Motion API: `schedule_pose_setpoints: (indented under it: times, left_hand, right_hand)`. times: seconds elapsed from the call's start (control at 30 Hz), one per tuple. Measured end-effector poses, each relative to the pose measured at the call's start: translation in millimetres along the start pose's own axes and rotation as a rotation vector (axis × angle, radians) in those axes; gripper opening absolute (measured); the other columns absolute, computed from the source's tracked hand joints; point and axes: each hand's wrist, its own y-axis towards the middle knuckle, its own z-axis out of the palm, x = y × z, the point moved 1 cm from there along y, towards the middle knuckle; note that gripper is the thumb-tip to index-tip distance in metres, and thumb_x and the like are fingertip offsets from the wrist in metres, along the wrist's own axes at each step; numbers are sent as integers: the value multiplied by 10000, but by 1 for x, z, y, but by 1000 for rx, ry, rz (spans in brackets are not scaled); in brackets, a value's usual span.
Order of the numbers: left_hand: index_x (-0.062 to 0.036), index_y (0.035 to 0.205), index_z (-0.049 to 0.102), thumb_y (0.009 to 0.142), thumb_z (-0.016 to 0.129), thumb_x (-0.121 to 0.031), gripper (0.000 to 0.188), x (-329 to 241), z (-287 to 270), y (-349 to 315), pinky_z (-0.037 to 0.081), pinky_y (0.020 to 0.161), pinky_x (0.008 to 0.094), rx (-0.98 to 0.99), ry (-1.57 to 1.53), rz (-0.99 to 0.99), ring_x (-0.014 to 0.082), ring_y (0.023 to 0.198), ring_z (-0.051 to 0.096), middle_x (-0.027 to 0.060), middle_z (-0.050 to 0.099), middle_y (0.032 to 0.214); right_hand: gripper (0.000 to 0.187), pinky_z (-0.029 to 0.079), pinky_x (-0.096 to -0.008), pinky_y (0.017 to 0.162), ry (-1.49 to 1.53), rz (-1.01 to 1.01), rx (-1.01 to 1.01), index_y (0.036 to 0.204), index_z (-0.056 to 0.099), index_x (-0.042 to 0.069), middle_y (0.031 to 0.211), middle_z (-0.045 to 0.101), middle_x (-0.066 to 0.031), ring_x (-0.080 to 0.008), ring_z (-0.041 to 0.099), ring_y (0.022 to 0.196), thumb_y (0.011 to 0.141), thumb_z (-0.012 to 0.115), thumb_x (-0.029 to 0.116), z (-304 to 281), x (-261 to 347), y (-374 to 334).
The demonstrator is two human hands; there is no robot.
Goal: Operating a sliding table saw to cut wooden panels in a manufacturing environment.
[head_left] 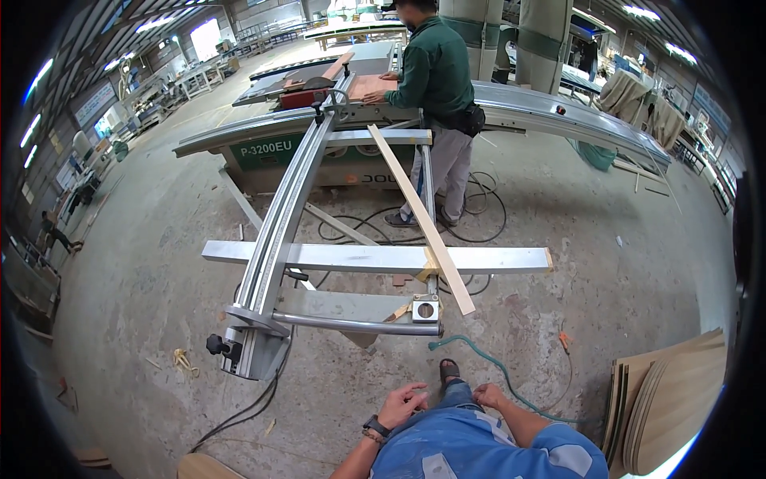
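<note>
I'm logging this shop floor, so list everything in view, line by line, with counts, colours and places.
Table saw: one, green body, upper middle
Co-worker: one, green top, at the saw
Reddish board: one, under the co-worker's hands
Silver frame: one, this side of the saw
Crossbar: one, silver, across the frame
Wooden strip: one, pale brown, lying across the crossbar
Cables: several, black, floor
Hose: one, teal, floor, lower right
Wooden panels: several, pale brown, lower right
Ceiling lights: several, white
Background machines: too small to count
Wristwatch: one, dark, left wrist
Shirt: one, blue, bottom
Left hand, right hand: bare, lower middle
</note>
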Motion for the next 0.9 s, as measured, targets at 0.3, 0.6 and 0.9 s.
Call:
schedule_pose_setpoints:
  times: [0.3,0.6,0.9]
  left_hand:
    - [-30,1198,556,905,593,-170,326,-5,-1,-3,494,615,230,-8,31,-8,96,695,614,50,657,758]
    - [-25,1202,547,903,597,-163,333,-1,13,2,496,588,228,-24,-4,-4,103,688,616,61,653,762]
    - [-26,1197,548,907,588,-158,322,5,56,16,500,594,232,-36,5,0,102,685,616,66,658,769]
  right_hand:
    - [266,516,-299,652,3,-15,-3,955,674,-19,791,692,-108,-179,652,695,782,627,178,0,7,-7]
    - [246,519,-299,651,45,9,9,944,659,-32,786,690,-110,-180,652,682,800,627,165,-9,-3,-6]
    - [247,518,-299,648,96,20,17,944,661,-33,791,691,-110,-182,655,689,801,621,164,-42,-45,2]
